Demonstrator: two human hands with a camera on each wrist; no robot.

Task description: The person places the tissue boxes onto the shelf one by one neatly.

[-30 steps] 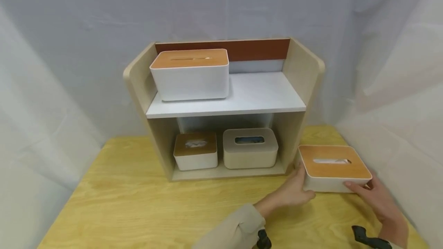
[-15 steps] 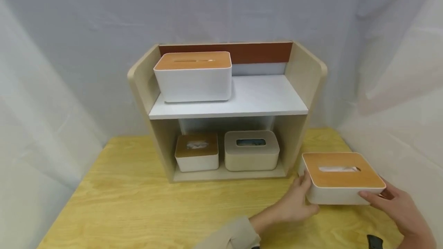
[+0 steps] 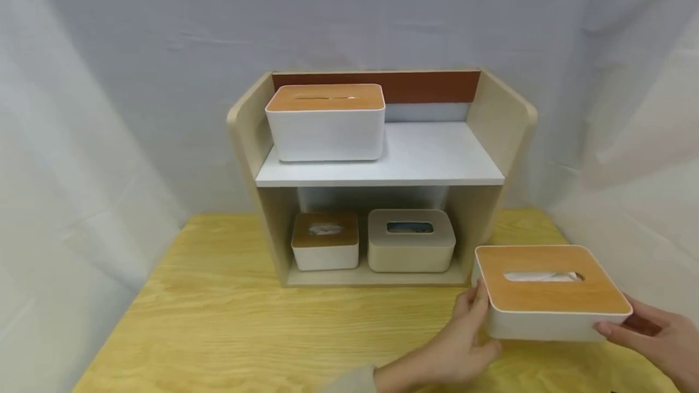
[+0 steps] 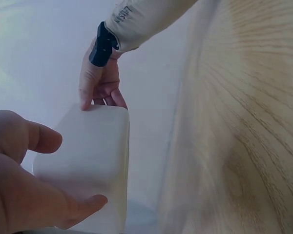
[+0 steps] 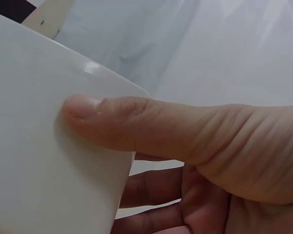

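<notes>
Low and white-sided, a tissue box with a wood-coloured lid is held between both hands at the right of the head view. White tissue shows in its slot. My left hand holds the left end, with fingers along the side and the thumb near the front corner. At the other end my right hand grips the front right corner, its thumb pressed on the white front wall in the right wrist view. The left wrist view shows the box apart from the table.
A two-tier shelf stands left of the held box. On its upper tier sits a large white tissue box. Below are a small brown-lidded tissue box and a beige one. White curtain borders the wooden table.
Both hands have brought the tissue box nearer to me, and it looks larger. The head view has turned slightly left, so the shelf appears farther right.
</notes>
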